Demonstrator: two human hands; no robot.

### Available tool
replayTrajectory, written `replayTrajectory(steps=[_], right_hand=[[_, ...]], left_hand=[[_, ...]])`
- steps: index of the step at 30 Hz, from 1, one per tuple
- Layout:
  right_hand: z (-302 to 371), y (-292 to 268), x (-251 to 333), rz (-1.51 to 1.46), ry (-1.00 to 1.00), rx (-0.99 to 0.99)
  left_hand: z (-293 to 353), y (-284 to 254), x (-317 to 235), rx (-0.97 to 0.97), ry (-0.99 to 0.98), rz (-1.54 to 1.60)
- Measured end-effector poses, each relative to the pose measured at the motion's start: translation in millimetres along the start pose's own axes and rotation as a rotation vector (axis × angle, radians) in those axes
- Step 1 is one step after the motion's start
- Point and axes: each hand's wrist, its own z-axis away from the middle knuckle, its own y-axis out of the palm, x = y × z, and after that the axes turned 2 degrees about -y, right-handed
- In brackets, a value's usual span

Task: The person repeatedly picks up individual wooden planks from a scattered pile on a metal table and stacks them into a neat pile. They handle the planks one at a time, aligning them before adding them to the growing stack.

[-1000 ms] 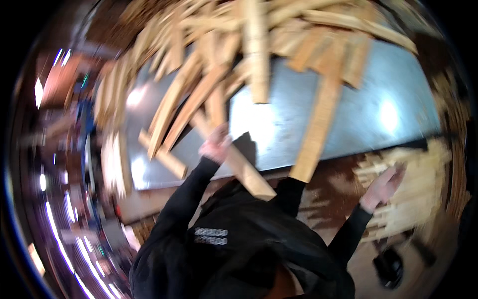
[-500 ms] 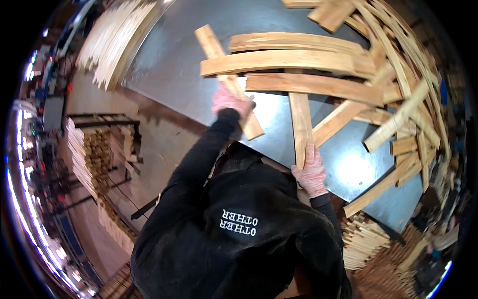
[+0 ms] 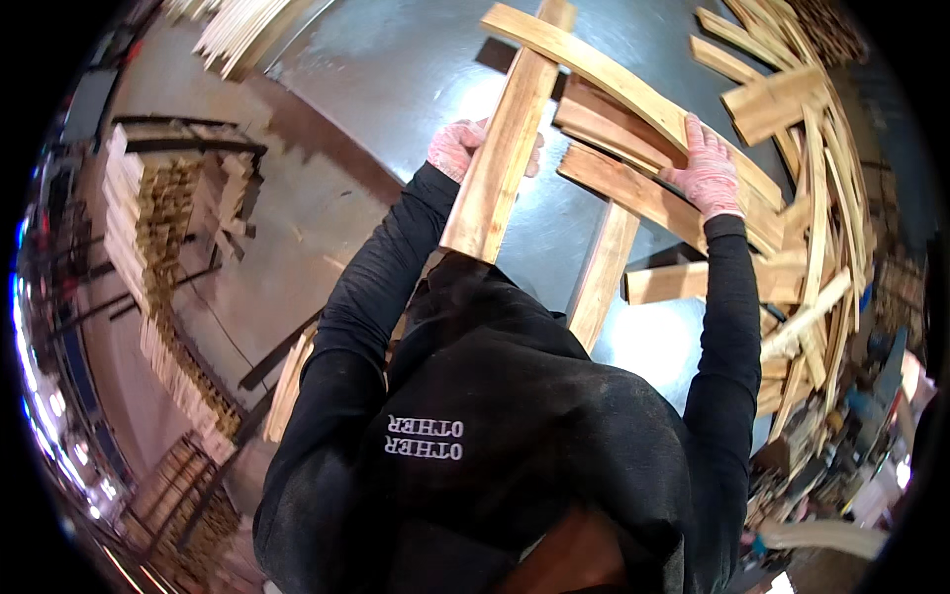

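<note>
My left hand (image 3: 458, 148), in a pink-and-white glove, is closed around a short wooden board (image 3: 500, 163). This board tilts up toward me, and its far end passes beneath a long wooden board (image 3: 594, 67). My right hand (image 3: 708, 176), gloved alike, grips that long board across its edge, thumb on the near side and fingers over the far side. Beneath and beside them, a reddish board (image 3: 633, 190) lies over another board (image 3: 606, 267) that points toward me. More boards (image 3: 614, 124) lie partly covered by the long one.
Everything rests on a shiny metal tabletop (image 3: 366, 79). Loose boards (image 3: 777, 99) pile up along its right side. Pale stacked strips (image 3: 252, 30) stand at the far left corner. On the floor at left is a rack of stacked wood (image 3: 163, 213).
My left hand has lifted the short board and swung its near end toward me. My right hand has left the board at the near table edge and moved up onto the long board.
</note>
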Motion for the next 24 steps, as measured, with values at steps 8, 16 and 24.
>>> replayTrajectory(steps=[8, 16, 24], right_hand=[[-92.9, 37.4, -58.5, -0.871, -0.341, 0.383], [-46.2, -4.1, 33.9, -2.387, 0.351, 0.638], [-57.3, -62.4, 109.1, -0.698, -0.317, 0.258]], left_hand=[[50.7, 5.0, 70.9, -0.139, -0.021, 0.036], [-15.0, -4.4, 31.1, -0.183, 0.005, 0.045], [-73.2, -37.6, 26.5, -0.292, -0.021, -0.573]])
